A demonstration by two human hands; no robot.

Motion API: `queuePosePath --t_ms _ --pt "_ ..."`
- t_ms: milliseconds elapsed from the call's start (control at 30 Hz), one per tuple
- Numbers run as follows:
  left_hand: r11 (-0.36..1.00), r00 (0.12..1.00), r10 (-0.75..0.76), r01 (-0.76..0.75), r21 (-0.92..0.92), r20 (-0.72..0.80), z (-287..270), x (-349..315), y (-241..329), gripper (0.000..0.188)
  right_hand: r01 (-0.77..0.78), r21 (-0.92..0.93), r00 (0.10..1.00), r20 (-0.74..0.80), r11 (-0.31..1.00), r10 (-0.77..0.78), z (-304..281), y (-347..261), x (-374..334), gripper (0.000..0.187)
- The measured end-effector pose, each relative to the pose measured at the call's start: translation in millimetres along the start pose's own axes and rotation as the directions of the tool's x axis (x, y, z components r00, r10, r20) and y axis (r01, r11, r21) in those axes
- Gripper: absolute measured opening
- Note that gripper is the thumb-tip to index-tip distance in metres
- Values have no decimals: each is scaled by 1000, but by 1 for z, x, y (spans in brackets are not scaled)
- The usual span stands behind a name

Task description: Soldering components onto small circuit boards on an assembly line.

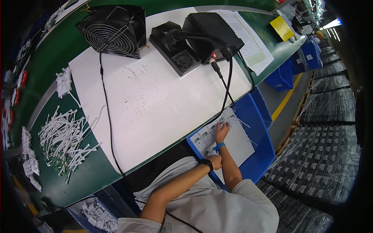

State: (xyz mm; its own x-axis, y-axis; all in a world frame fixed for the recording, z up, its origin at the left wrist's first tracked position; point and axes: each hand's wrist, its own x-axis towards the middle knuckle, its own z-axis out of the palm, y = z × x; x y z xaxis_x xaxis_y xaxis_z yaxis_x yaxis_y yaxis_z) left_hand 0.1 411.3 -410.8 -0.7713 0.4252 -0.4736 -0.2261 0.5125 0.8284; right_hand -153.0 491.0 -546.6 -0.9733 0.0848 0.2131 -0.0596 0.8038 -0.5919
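Observation:
My right hand (pixel 222 132), with a blue strap at its wrist, reaches into a blue bin (pixel 261 134) beside the table. Its fingers are closed on a small white plastic part in a row of similar white parts (pixel 204 136) with short cables. A white sheet (pixel 240 144) lies in the bin under and beside these parts. Nearer to me, my left hand (pixel 215 161), below a black watch, is closed close to my right wrist. Something whitish shows at its fingers, too small to name.
On the table's white mat (pixel 147 120) stand a black fan (pixel 112 33), a soldering station (pixel 211 35) and an iron holder (pixel 175 48). A heap of white cables with small green boards (pixel 64 139) lies at left. Black cords (pixel 107 112) cross the mat. Wrapped stacks (pixel 314 163) stand at right.

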Motion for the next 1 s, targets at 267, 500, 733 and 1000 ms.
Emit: queuePosePath --t_ms 267,500,733,1000 --pt "1000 1000 2 -2 -2 -29 5 3 1 21 14 96 997 76 995 -22 10 13 7 26" --pt "999 999 28 -30 -37 -45 10 6 -7 24 -143 122 951 293 982 102 -19 -24 1 26" --pt "996 998 11 -16 -85 -58 4 3 -4 27 61 -26 998 28 998 -60 -39 8 5 35" --pt "996 999 -37 34 -76 -35 -3 0 3 32 83 -119 974 221 989 -55 -29 49 39 62"
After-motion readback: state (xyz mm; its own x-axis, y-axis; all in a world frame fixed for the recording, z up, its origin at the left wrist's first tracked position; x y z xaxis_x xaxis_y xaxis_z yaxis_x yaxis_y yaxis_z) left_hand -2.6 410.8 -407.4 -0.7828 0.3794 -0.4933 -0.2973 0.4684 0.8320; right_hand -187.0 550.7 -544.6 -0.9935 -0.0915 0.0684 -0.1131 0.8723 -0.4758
